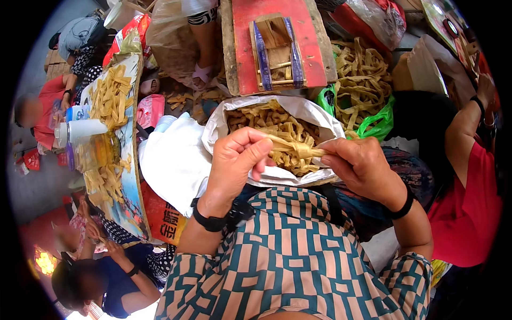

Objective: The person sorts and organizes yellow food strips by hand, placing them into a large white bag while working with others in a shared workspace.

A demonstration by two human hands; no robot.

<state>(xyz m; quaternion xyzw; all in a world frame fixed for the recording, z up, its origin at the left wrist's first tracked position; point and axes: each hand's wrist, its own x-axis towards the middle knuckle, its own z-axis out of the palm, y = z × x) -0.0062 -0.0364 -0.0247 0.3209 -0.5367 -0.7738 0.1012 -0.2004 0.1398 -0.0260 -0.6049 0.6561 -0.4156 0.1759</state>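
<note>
Between my two hands stretches a knotted tan strip [303, 150], flat and ribbon-like; its exact material I cannot tell. My left hand [244, 160] pinches one end between thumb and forefinger. The other end, right beside the knot, is gripped by my right hand [356, 168]. Both hands are over a white sack [218, 116] with its rim rolled open, full of similar knotted pieces [272, 116].
Ahead, a red board [244, 48] bears a wooden frame [276, 52] wrapped with purple tape. A green bag [376, 124] holds long tan strips [356, 80]. At left, a table [136, 160] carries strips and a jar [94, 152]. Several people sit around.
</note>
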